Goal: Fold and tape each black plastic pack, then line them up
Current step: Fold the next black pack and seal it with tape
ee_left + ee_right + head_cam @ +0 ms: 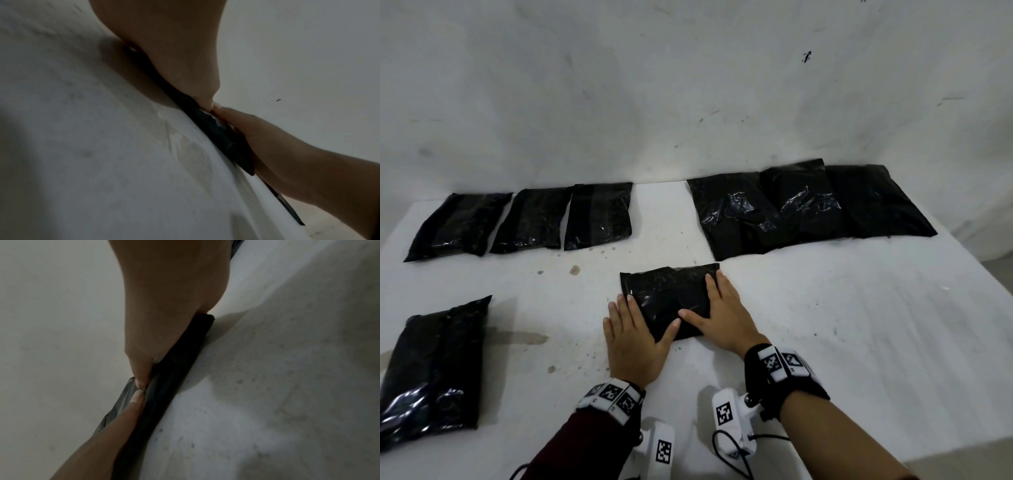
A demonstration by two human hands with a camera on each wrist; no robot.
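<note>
A folded black plastic pack (667, 291) lies on the white table (842, 325) in front of me. My left hand (631, 337) lies flat on its left end, fingers straight. My right hand (722, 313) presses flat on its right end, and the two thumbs nearly meet over the pack's near part. In the left wrist view the pack (216, 129) shows as a thin dark strip under my left hand (185, 68), with the right hand (277, 146) opposite. The right wrist view shows the pack (170, 378) edge-on under my right hand (164, 313).
Three folded packs (527, 221) lie side by side at the back left. A heap of larger unfolded black packs (801, 205) lies at the back right against the wall. Another pack (434, 370) sits at the near left. The table's right edge (983, 284) is close.
</note>
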